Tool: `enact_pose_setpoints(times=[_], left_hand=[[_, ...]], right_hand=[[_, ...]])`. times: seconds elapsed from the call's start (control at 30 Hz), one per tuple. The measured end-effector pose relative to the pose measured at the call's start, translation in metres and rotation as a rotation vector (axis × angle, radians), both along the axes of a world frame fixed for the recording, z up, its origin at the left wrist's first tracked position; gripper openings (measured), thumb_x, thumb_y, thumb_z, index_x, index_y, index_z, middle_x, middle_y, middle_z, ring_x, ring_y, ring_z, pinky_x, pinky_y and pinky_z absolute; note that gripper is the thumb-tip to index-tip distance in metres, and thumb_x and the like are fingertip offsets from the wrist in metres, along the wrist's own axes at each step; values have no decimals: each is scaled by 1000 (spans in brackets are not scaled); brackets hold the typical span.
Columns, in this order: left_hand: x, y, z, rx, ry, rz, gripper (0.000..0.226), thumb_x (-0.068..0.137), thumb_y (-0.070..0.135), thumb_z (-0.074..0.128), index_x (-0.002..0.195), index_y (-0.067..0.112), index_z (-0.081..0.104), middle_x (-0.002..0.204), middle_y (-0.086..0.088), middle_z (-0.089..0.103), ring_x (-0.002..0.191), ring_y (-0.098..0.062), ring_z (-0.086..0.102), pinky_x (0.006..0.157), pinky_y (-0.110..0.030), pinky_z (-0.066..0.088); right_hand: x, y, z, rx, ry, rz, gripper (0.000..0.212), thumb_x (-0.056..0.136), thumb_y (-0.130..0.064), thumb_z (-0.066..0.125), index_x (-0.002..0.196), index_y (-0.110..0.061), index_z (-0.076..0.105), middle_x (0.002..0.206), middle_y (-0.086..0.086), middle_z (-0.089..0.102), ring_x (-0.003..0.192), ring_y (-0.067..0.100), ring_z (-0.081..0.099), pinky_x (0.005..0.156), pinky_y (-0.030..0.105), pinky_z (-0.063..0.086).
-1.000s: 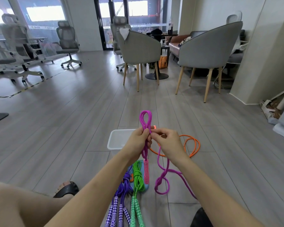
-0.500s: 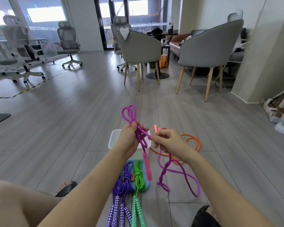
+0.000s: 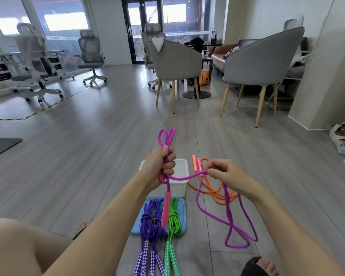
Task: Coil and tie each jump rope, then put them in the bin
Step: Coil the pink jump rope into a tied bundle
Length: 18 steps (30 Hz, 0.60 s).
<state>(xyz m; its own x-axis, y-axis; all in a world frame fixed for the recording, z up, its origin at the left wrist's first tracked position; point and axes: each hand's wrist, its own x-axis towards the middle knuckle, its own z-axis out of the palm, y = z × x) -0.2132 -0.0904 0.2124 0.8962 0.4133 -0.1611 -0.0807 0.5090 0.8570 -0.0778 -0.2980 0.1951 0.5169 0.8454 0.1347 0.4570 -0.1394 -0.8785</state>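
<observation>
Head view: one camera, looking forward and down over both forearms to a grey plank floor.
Left hand: fist curled round the gathered folds of the magenta rope; two loops stand up above the fist, a pink handle hangs below it.
Right hand: fingertips pinch a strand of that rope, drawn level across from the left fist; the other handle pokes up just beside the fingertips.
Slack: long loops trail from the right hand down to the floor, uncoiled.
Bin: white, open, on the floor just beyond the left hand; its inside is mostly hidden.
Lid: blue, flat, in front of the bin.
Purple rope: coiled and tied, lying on the lid, handles toward the camera.
Green rope: coiled and tied, beside the purple one.
Orange rope: loose heap on the floor right of the bin, not coiled.
Step, judged: wrapping the strand round the bundle to tie it.
Risk: folds may slip from the fist if the wrap goes slack.
Risk: trailing slack lies close to the orange heap and may snag it.
</observation>
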Motion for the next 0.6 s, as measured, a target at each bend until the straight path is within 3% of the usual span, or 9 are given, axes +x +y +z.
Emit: enact_pose_setpoints(times=[0.07,0.17,0.23,0.3,0.4,0.53,0.6], left_hand=[[1,-6,-4,146,52,-14,28,112,28,34,94,14,49,68,-2,54,46,-11,41,37,-19,34],[0,-17,-8,276,75,-49,30,113,27,34,96,9,52,79,-11,69,65,-23,64,53,-28,50],[-3,-25,-7,308,85,-81,30,112,25,36,97,8,54,85,-14,73,73,-27,70,67,-37,57],[-3,-32,-7,311,109,-94,29,112,24,37,98,6,55,89,-17,71,72,-27,72,72,-41,61],[-1,-40,-11,340,106,-161,31,112,26,35,104,5,56,99,-27,64,69,-27,72,67,-39,64],[1,-49,-15,382,91,-211,31,113,26,33,112,7,57,82,-14,69,58,-21,67,56,-31,59],[2,-48,-16,482,118,-224,30,113,28,33,104,10,53,72,-8,59,49,-14,52,49,-26,46]], right_hand=[[-5,5,2,19,-58,51,12,97,-14,62,92,-18,73,76,6,57,73,10,50,71,28,41],[-17,12,8,6,-179,93,11,97,-13,66,94,-20,74,80,-9,63,74,1,54,72,15,42],[-22,15,10,25,-234,69,9,96,-13,68,95,-18,75,83,-10,66,76,-2,56,72,11,41],[-26,18,10,49,-277,45,7,94,-15,70,94,-18,76,85,-9,66,80,0,60,74,14,44],[-25,23,5,62,-350,15,11,89,-19,73,88,-30,72,85,-5,66,79,8,62,74,26,47],[-25,28,-1,127,-409,-65,23,84,-15,79,85,-27,59,73,-14,59,64,4,53,64,16,40],[-24,27,-2,155,-421,-89,26,84,-15,82,84,-21,57,70,-14,57,63,4,54,61,12,40]])
